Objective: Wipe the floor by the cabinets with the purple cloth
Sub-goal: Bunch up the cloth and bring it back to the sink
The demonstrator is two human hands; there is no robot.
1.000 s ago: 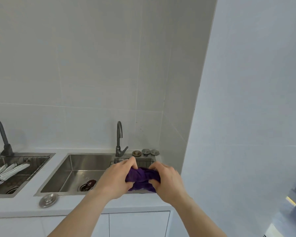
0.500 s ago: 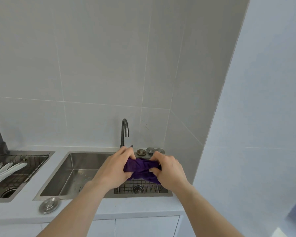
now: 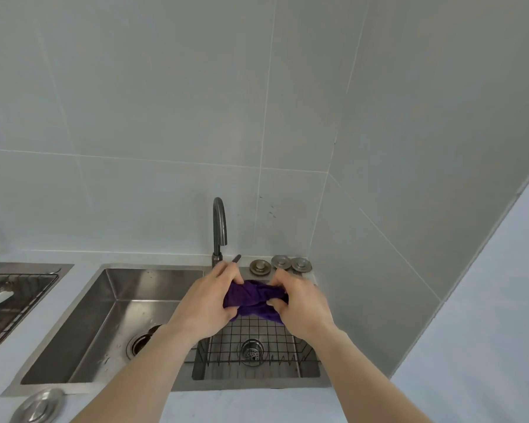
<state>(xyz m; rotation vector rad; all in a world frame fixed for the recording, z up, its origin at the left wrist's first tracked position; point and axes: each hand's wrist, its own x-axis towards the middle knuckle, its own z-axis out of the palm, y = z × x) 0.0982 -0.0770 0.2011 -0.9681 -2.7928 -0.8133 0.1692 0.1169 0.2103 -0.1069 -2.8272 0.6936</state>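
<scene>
A home kitchen, by every sign. Stainless double sink [image 3: 113,300] sunk into a pale worktop [image 3: 257,404], dark curved tap [image 3: 219,230] at its back edge, wire rack [image 3: 257,340] in the smaller right basin. Round metal plugs [image 3: 280,264] near the worktop's back right corner, a strainer lid [image 3: 39,406] at the front edge. Large grey wall tiles [image 3: 165,102] behind; second sink [image 3: 16,297] at the left.

Two hands [image 3: 208,303] [image 3: 303,303], one cloth [image 3: 254,297], one faucet [image 3: 219,230], four plugs [image 3: 259,266] [image 3: 280,261] [image 3: 300,264] [image 3: 39,407].

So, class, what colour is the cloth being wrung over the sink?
Deep purple. The head view shows the cloth bunched between both hands.
</scene>
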